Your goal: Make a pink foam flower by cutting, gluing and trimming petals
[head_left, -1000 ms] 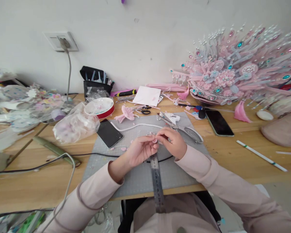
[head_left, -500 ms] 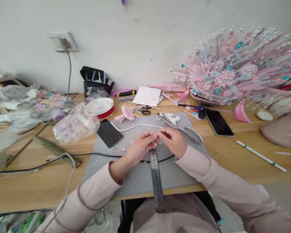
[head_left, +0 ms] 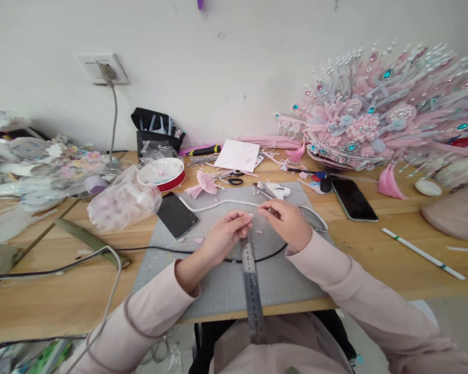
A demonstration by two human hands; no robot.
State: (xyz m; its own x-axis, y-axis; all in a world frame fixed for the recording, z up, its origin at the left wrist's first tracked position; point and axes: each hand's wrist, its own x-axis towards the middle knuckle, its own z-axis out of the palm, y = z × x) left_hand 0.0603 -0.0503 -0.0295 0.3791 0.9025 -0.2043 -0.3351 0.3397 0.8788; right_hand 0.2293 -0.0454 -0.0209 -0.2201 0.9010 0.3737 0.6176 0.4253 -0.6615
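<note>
Over the grey cutting mat (head_left: 206,301), my left hand (head_left: 226,232) is closed in a pinch. A tiny pale pink piece (head_left: 251,215) shows at its fingertips. My right hand (head_left: 290,224) is just to the right, apart from the left one, fingers stretched with thumb and forefinger slightly separated and nothing visible between them. Beneath the hands a steel ruler (head_left: 251,293) lies lengthwise and overhangs the table's front edge. Scissors (head_left: 315,221) lie partly hidden behind my right hand. Small pink bits (head_left: 199,240) are scattered on the mat.
A black phone (head_left: 177,215) lies at the mat's left, another phone (head_left: 354,199) at right. A black cable (head_left: 152,248) crosses the mat. A large pink jewelled headdress (head_left: 366,114) stands back right. A plastic bag (head_left: 120,202) and red-rimmed round container (head_left: 167,182) sit back left.
My right hand has drawn away to the right from the left hand, and its fingers have loosened. The left hand stays nearly in place, still pinching.
</note>
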